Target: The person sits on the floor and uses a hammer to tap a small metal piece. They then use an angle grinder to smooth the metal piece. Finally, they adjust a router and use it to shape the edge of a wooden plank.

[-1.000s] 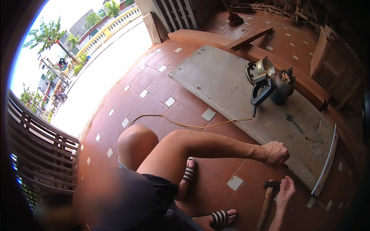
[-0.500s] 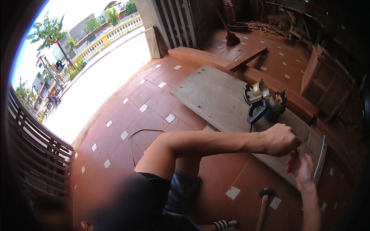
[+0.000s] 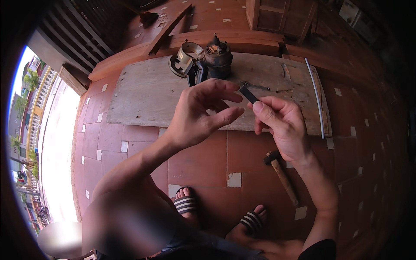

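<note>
My right hand (image 3: 284, 123) pinches a short, flat, dark bar (image 3: 248, 94) between thumb and fingers, its free end pointing up and left. Just left of that end is my left hand (image 3: 197, 108), fingers and thumb spread apart with nothing between them. Behind my hands, a worn wooden board (image 3: 143, 97) bears a partly dismantled power tool: a dark round motor body (image 3: 218, 60) standing upright with its top exposed. Beside it sits a metal ring-shaped base (image 3: 187, 58) with a black handle (image 3: 200, 73). A small metal tool, perhaps a wrench (image 3: 255, 86), lies beyond the bar.
A hammer (image 3: 281, 175) with a wooden handle lies on the red tiled floor near my sandalled feet. A thin pale rod (image 3: 315, 99) rests along the board's right end. Long timber beams (image 3: 143, 56) lie behind the board, and a wooden cabinet frame (image 3: 281, 15) stands beyond.
My view has swung to the right. My hands, close together before, are now apart, and the dark bar shows in my right hand. My left hand has opened.
</note>
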`<state>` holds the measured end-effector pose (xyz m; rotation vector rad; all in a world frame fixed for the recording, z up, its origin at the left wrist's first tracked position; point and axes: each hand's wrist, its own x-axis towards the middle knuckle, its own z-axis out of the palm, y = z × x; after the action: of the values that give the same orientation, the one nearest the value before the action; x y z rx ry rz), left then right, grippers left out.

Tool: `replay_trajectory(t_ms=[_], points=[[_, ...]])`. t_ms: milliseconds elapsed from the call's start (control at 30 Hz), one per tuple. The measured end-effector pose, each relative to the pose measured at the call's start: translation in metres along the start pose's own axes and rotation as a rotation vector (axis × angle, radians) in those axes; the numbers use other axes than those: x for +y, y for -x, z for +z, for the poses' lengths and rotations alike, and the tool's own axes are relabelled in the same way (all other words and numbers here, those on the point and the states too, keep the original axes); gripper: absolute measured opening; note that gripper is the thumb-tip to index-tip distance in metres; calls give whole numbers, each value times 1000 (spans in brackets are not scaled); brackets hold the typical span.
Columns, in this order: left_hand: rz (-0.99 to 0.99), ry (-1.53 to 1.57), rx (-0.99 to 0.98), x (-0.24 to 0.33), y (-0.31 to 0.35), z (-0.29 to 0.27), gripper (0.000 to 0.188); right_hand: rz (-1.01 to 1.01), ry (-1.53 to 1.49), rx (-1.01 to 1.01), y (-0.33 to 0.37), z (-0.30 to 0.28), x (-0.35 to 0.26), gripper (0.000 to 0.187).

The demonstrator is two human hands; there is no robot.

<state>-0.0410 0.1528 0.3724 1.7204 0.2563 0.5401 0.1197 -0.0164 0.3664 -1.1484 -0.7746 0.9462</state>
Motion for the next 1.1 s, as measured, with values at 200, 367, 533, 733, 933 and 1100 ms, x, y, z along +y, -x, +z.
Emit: replay_trajectory(t_ms=[200,367,533,733,933,1100], points=[[-173,260,-32,2,2,-2,39,31,-6,-66,8,9,-5,30],[-283,528,-24,0,5,-6,31,16,48,-96,12,20,-7,31],[-312,686,-8,2,7,-6,29,12,72,-79,15,27,-10,30],[-301,676,12,10,9,-3,30,-40,40,-38,18,24,-6,26],[-288,744,-29,13,12,-4,30,-124,-10,-21,20,22,-3,23],[-246,705,-35,17,15,1,37,-232,39,-49,20,18,-1,21]])
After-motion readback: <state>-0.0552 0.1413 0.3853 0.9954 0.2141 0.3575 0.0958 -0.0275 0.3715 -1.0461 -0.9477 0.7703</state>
